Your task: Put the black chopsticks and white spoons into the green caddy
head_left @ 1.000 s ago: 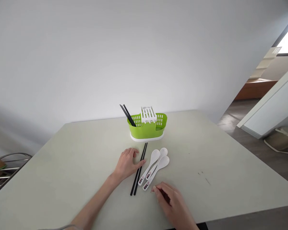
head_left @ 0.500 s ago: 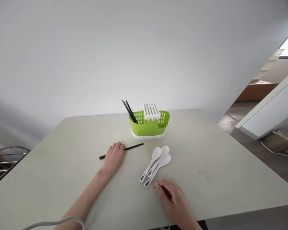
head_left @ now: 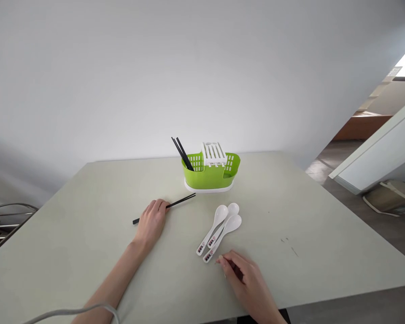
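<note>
A pair of black chopsticks (head_left: 182, 200) lies low over the table, with my left hand (head_left: 151, 220) closed around their middle. Their thin ends point right and are slightly apart; the thick ends stick out to the left of my fingers. Three white spoons (head_left: 219, 218) with printed handle ends lie partly overlapping on the table. Just right of the handle ends rests my right hand (head_left: 245, 279), its thumb and fingertips drawn together, with nothing visible between them. A green cutlery basket (head_left: 207, 179) stands beyond both hands, with several black chopsticks (head_left: 184, 155) leaning in its left compartment.
The basket has a white slatted top piece (head_left: 214, 154) across its middle. A pale table (head_left: 307, 234) reaches back to a white wall (head_left: 202, 81). A grey cable (head_left: 70, 311) crosses above my left forearm. A metal rack (head_left: 10, 225) stands past the table's left edge.
My left hand has shifted a little to the left, drawing the chopsticks with it, and their thin ends have spread apart. My right hand and the spoons have hardly moved.
</note>
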